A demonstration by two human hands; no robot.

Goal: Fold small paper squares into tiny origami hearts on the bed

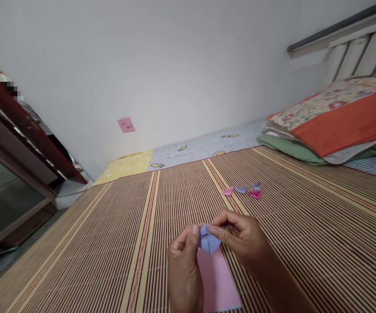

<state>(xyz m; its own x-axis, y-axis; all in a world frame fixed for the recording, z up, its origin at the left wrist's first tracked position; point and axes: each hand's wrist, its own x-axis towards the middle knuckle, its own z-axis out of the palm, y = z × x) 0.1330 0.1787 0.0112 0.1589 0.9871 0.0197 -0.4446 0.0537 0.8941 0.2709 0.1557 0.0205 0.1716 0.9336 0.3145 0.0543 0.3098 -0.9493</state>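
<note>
A small piece of folded blue paper (209, 242) with creases is held up between both hands. My left hand (185, 261) pinches its left edge between thumb and fingers. On the other side, my right hand (240, 234) grips the upper right edge with thumb and forefinger. Below the folded paper lies a pink sheet of paper (219, 278) on the striped mat, partly covered by my left hand. Further off, several small folded paper pieces lie together on the mat, among them a pink one (228, 191) and a magenta one (255, 194).
The striped bamboo mat (103, 243) covers the bed. A pile of folded bedding (347, 117) stands at the right, near a bed rail (338, 26). A pink note (126, 125) sticks to the white wall. At the left is a glass-fronted cabinet (5, 195).
</note>
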